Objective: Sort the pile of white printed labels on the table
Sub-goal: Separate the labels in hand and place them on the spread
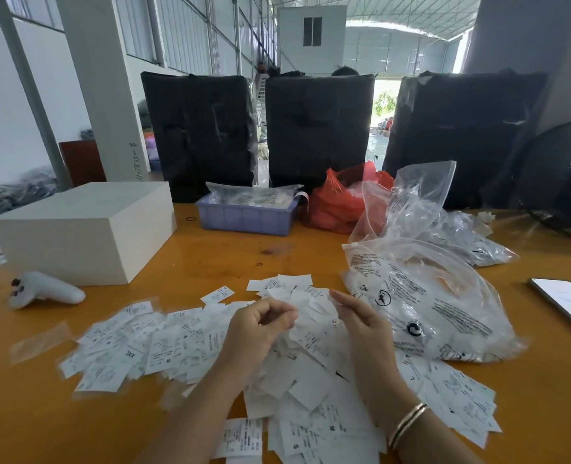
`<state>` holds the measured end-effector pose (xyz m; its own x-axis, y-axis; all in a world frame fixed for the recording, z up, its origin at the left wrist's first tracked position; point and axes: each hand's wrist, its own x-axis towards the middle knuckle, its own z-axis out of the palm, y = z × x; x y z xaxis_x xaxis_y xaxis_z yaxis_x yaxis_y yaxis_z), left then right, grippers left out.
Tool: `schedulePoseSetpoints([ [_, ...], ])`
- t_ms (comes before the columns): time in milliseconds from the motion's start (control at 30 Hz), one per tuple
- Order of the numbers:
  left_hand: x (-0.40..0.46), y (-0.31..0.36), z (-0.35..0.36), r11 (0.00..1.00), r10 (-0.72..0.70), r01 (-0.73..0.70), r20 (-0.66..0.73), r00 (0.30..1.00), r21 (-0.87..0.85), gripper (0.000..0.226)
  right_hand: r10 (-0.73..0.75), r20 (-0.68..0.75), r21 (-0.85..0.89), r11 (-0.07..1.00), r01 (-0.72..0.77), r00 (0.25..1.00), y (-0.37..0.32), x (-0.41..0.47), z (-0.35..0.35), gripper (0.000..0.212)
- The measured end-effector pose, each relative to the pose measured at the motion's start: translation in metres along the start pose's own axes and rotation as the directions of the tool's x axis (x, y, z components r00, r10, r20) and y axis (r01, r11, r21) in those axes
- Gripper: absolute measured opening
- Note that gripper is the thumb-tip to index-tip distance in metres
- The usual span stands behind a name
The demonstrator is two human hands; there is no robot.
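Note:
A wide pile of white printed labels (183, 343) covers the near part of the orange table (230, 256), some showing size letters such as XXL, M, S and L. My left hand (257, 326) hovers over the middle of the pile with its fingers curled, its fingertips pinched on a blurred white label (292, 324). My right hand (361, 323), with a gold bangle on the wrist, is just to the right of it. Its fingers are stretched out over the labels and hold nothing.
A white box (83, 229) and a white controller (46, 291) lie at the left. A purple tray (247, 217), a red bag (337, 202) and clear plastic bags (431, 296) sit behind and right. A phone (565, 304) lies far right, with black wrapped bales (200, 135) and a fan (565, 182) behind.

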<state>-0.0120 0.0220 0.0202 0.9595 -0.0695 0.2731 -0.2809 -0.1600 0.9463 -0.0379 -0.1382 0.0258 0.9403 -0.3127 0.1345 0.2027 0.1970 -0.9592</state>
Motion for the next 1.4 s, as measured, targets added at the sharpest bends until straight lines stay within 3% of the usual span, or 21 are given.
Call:
schedulePoseSetpoints([
  [100, 0.001, 0.000, 0.001, 1.000, 0.020, -0.020, 0.015, 1.000, 0.023, 0.011, 0.050, 0.002, 0.269, 0.962, -0.049, 0.999, -0.002, 0.004, -0.005, 0.033],
  [200, 0.001, -0.001, 0.001, 0.999, 0.025, -0.025, 0.016, 1.000, 0.029, 0.011, 0.029, 0.041, 0.311, 0.950, -0.040, 0.999, -0.003, 0.003, -0.008, 0.042],
  [433, 0.001, -0.004, 0.001, 0.999, 0.026, -0.026, 0.001, 1.000, 0.042, 0.012, 0.009, 0.109, 0.115, 0.993, -0.021, 0.994, -0.001, -0.003, -0.006, 0.039],
  [567, 0.001, -0.002, 0.000, 0.994, 0.040, -0.042, 0.018, 0.999, 0.096, 0.012, -0.082, 0.125, -0.030, 0.996, 0.086, 0.989, 0.001, -0.005, -0.004, 0.026],
  [767, -0.002, -0.001, 0.000, 0.986, 0.062, -0.073, 0.074, 0.995, 0.149, 0.013, -0.257, 0.105, -0.242, 0.930, 0.276, 0.961, 0.006, -0.006, -0.001, 0.031],
  [933, -0.003, 0.002, 0.000, 0.989, 0.065, -0.076, 0.091, 0.994, 0.128, 0.016, -0.411, 0.186, -0.404, 0.796, 0.451, 0.892, 0.006, -0.006, -0.001, 0.036],
  [1067, -0.003, 0.004, 0.000, 0.991, 0.049, -0.061, 0.099, 0.994, 0.123, 0.013, -0.429, 0.224, -0.400, 0.778, 0.484, 0.875, 0.005, -0.007, -0.001, 0.038],
  [1233, -0.004, 0.004, 0.002, 0.982, 0.081, -0.101, 0.126, 0.989, 0.162, 0.025, -0.451, 0.321, -0.415, 0.723, 0.552, 0.833, 0.004, -0.009, 0.000, 0.029],
  [1400, -0.004, 0.006, 0.001, 0.990, 0.042, -0.059, 0.136, 0.990, 0.130, 0.017, -0.450, 0.344, -0.431, 0.704, 0.564, 0.824, 0.006, -0.008, 0.000, 0.026],
])
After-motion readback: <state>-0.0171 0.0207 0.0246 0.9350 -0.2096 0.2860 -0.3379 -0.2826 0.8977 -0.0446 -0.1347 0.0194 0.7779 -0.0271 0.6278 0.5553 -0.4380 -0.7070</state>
